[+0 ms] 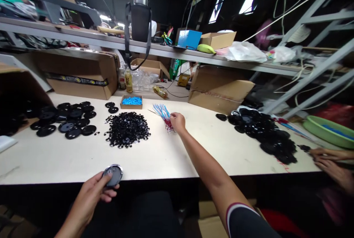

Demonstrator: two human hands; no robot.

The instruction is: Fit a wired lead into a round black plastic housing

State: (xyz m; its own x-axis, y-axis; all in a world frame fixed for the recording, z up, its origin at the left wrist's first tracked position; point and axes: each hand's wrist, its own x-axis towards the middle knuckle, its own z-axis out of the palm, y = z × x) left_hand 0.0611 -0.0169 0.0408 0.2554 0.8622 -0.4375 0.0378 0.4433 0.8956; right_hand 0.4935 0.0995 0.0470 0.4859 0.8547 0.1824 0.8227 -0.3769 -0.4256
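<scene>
L hand (92,190) grips dk disc (116,176); R hand (178,122) at wire bundle (161,111), hold part-hidden, can't tell.

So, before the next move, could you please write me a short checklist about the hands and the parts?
1. Left hand holds the round disc: ok.
2. Right hand is at the strand bundle: ok.
3. Only one strand pinched: cannot tell.
4. Small black parts all in the pile: not ok, a few lie outside it.
5. Blue pieces inside their box: ok.
</scene>
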